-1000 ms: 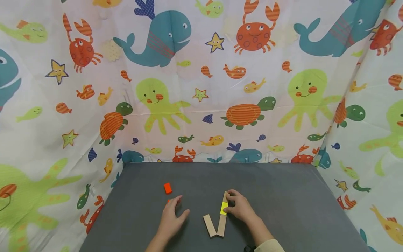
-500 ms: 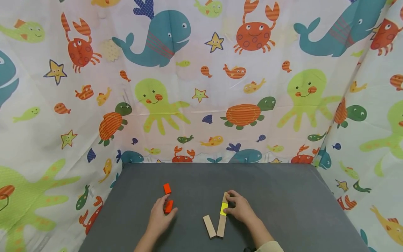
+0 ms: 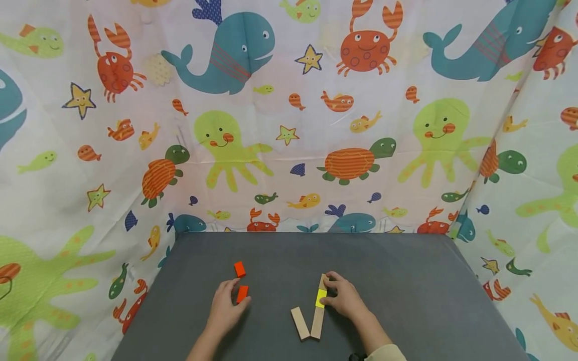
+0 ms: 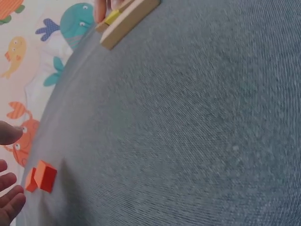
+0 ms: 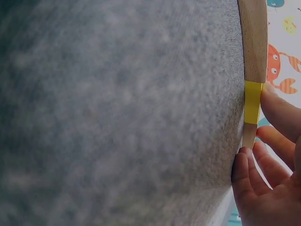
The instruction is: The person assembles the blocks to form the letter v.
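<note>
My left hand [image 3: 224, 306] is beside the nearer orange block [image 3: 242, 294], its thumb and fingers spread apart around the block's near-left side. A second orange block [image 3: 240, 269] lies just beyond. In the left wrist view a gap shows between the fingers and the orange blocks [image 4: 47, 176]. My right hand [image 3: 346, 299] rests against the right side of a row of blocks. Its thumb touches the yellow block [image 5: 253, 102], and its fingertips lie along the short far wooden block [image 5: 248, 135]. A longer wooden block [image 3: 317, 323] forms the row's near end.
Another wooden block [image 3: 300, 323] slants away to the left of the row, its near end meeting the row's near end in a V. All lie on a grey cloth-covered table [image 3: 406, 281]. A curtain [image 3: 289, 150] printed with sea animals stands behind and at the sides.
My left hand has moved left, away from the wooden blocks, to the nearer orange block, which shows more fully now. My right hand has stayed at the row.
</note>
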`<action>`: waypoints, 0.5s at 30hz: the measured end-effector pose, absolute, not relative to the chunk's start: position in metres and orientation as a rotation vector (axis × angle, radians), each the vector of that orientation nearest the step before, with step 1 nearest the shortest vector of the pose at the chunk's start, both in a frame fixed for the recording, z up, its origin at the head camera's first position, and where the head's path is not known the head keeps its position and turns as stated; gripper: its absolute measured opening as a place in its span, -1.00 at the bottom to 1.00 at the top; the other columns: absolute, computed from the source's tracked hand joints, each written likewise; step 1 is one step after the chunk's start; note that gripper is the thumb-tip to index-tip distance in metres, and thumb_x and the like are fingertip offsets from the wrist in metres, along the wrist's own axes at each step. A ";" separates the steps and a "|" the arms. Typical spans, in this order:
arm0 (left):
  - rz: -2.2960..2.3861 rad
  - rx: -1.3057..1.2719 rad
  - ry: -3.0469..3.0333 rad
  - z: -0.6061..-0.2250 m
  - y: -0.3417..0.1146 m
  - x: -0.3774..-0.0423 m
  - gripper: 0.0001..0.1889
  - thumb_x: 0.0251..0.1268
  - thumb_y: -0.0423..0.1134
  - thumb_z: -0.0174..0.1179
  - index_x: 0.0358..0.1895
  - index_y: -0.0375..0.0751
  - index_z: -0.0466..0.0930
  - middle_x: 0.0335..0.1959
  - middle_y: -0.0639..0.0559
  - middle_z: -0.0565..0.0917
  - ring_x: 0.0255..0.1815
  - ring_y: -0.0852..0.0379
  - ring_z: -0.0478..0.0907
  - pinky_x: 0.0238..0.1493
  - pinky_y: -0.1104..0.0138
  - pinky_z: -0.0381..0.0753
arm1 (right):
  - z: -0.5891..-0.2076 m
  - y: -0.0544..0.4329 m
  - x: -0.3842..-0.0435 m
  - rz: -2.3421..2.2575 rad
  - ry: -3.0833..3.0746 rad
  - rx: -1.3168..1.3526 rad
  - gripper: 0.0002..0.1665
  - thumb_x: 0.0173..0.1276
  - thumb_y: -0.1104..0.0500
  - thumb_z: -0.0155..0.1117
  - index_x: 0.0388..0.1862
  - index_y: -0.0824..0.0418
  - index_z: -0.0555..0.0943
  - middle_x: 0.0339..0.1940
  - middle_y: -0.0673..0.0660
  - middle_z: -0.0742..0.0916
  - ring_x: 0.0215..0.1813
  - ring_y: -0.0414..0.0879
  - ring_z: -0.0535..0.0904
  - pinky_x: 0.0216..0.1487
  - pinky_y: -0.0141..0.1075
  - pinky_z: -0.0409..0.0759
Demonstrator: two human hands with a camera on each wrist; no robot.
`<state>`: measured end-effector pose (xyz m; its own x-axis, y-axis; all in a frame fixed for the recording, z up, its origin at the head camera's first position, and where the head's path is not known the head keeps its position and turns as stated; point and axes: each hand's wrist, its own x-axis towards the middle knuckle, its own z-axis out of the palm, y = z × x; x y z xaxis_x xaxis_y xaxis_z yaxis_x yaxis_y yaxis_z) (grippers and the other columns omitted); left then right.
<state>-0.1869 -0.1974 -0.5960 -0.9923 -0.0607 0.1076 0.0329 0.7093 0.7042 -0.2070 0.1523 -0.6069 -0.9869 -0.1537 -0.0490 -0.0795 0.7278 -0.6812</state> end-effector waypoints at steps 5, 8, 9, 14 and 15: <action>-1.135 0.041 -2.807 -0.599 -0.199 -0.189 -0.33 0.18 -0.20 0.45 0.36 -0.30 0.46 0.24 -0.22 0.54 0.21 -0.18 0.49 0.19 -0.11 0.51 | -0.606 0.152 -0.207 -1.105 2.811 -0.162 -0.24 0.14 0.13 0.59 0.34 0.25 0.58 0.48 0.16 0.47 0.44 0.30 0.39 0.28 0.19 0.49; -1.126 0.019 -2.830 -0.601 -0.198 -0.191 -0.29 0.14 -0.24 0.44 0.39 -0.30 0.42 0.28 -0.24 0.52 0.22 -0.20 0.46 0.20 -0.13 0.50 | -0.605 0.152 -0.206 -1.103 2.811 -0.154 -0.24 0.14 0.13 0.59 0.34 0.25 0.58 0.48 0.15 0.47 0.44 0.30 0.39 0.27 0.18 0.50; -1.126 0.013 -2.840 -0.601 -0.197 -0.191 -0.27 0.12 -0.25 0.43 0.41 -0.29 0.41 0.30 -0.24 0.50 0.24 -0.20 0.45 0.20 -0.14 0.49 | -0.605 0.152 -0.206 -1.102 2.812 -0.152 -0.24 0.14 0.13 0.59 0.33 0.24 0.58 0.48 0.15 0.47 0.44 0.31 0.39 0.26 0.19 0.50; -1.147 -0.006 -2.883 -0.604 -0.197 -0.195 -0.19 -0.01 -0.36 0.37 0.45 -0.27 0.35 0.39 -0.24 0.44 0.30 -0.23 0.38 0.23 -0.17 0.46 | -0.606 0.152 -0.206 -1.106 2.807 -0.141 -0.24 0.14 0.13 0.60 0.33 0.23 0.58 0.48 0.14 0.47 0.43 0.31 0.39 0.26 0.20 0.50; -1.152 -0.001 -2.899 -0.605 -0.197 -0.196 -0.18 -0.01 -0.37 0.36 0.46 -0.26 0.35 0.41 -0.23 0.43 0.32 -0.24 0.37 0.25 -0.17 0.45 | -0.606 0.152 -0.206 -1.108 2.805 -0.140 -0.24 0.14 0.13 0.59 0.34 0.22 0.58 0.48 0.14 0.47 0.43 0.31 0.39 0.26 0.20 0.50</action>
